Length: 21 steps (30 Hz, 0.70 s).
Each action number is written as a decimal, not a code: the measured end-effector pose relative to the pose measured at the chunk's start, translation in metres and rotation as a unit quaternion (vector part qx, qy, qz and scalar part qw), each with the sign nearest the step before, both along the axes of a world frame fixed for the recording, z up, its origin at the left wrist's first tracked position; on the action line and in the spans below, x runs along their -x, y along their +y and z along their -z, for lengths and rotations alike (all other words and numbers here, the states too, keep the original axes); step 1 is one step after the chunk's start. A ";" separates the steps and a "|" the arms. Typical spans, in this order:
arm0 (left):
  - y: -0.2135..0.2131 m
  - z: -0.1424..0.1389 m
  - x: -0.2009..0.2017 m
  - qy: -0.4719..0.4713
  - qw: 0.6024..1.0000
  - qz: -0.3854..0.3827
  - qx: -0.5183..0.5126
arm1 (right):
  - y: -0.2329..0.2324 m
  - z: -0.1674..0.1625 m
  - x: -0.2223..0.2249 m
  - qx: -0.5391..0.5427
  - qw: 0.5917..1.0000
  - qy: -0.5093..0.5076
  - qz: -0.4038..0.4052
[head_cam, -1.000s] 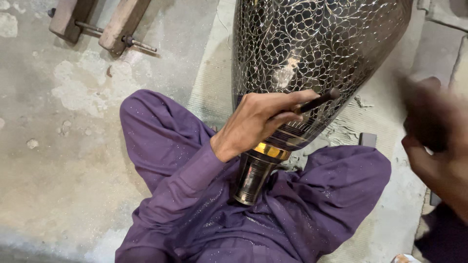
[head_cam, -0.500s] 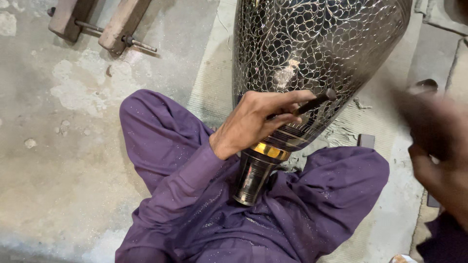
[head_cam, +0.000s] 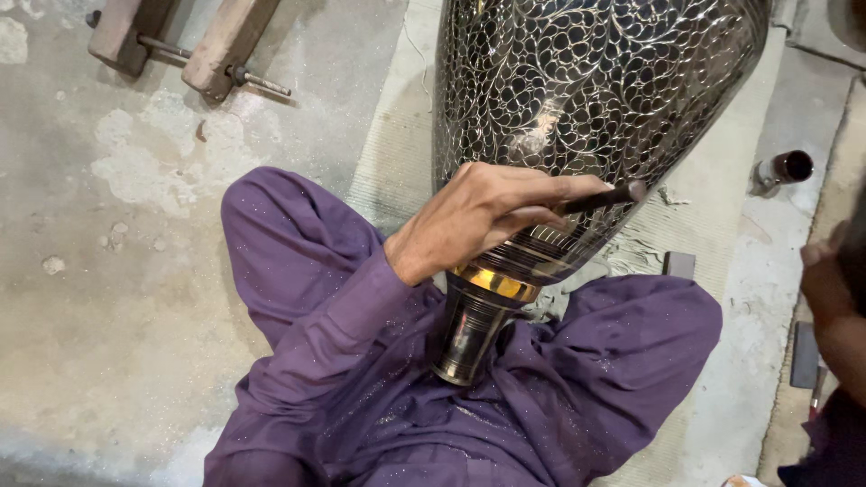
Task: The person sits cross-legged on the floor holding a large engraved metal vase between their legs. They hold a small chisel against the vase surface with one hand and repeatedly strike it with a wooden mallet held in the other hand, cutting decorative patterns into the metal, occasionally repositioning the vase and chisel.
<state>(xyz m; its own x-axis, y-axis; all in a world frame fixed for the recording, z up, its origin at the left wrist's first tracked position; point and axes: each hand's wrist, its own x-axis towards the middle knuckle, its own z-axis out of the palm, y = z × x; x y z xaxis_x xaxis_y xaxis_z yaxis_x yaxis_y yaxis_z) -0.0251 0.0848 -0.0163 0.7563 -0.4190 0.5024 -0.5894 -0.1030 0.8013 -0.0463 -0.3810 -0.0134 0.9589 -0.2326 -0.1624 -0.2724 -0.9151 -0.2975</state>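
A large dark metal vase (head_cam: 586, 99) with a fine silver leaf pattern lies tilted between my crossed legs in purple cloth. Its gold band and narrow neck (head_cam: 474, 329) point at my lap. My left hand (head_cam: 478, 216) rests on the vase's lower body and pinches a thin dark chisel (head_cam: 600, 198), whose tip touches the patterned surface. My right hand (head_cam: 825, 289) shows only partly at the right edge, blurred, away from the vase. Something dark sits above it, and I cannot make out its grip.
A pale woven mat (head_cam: 392, 144) lies under the vase on a rough concrete floor. Wooden blocks on metal rods (head_cam: 180, 45) lie at the top left. A small metal tube (head_cam: 783, 169), a little dark block (head_cam: 679, 264) and a dark flat piece (head_cam: 806, 353) lie at the right.
My right hand has dropped and drifted right, now half out of view. My left hand keeps the chisel on the same part of the vase.
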 end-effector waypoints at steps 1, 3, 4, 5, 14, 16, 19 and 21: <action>0.000 0.000 0.000 -0.008 1.000 0.004 0.003 | 0.000 -0.002 0.002 0.006 1.000 -0.009 -0.025; 0.000 0.000 0.000 -0.029 0.999 0.000 0.018 | 0.018 -0.016 -0.001 0.027 0.993 -0.044 -0.108; 0.001 0.000 0.000 -0.041 0.999 0.000 0.025 | 0.030 -0.027 -0.001 0.034 0.986 -0.062 -0.151; 0.002 0.000 0.001 -0.020 1.000 -0.010 0.017 | 0.042 -0.040 0.001 0.043 0.978 -0.081 -0.189; 0.004 -0.002 0.011 0.057 0.997 -0.046 -0.011 | 0.143 -0.105 -0.004 0.057 0.919 -0.193 -0.340; 0.004 -0.002 0.014 0.064 0.996 -0.064 -0.014 | 0.150 -0.113 -0.003 0.093 0.933 -0.140 -0.319; 0.006 -0.002 0.017 -0.005 0.997 -0.074 0.010 | 0.152 -0.122 0.000 0.139 0.944 -0.075 -0.289; 0.007 -0.003 0.019 0.032 0.997 -0.066 0.021 | 0.152 -0.123 0.001 0.129 0.941 -0.098 -0.299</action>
<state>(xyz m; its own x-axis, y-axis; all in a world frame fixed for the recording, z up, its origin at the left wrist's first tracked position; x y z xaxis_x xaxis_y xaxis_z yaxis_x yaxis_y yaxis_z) -0.0441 0.0917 -0.0134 0.8342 -0.2926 0.4674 -0.5211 -0.1412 0.8417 -0.0473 -0.2291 0.1092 0.9366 0.3499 0.0191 0.3504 -0.9359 -0.0364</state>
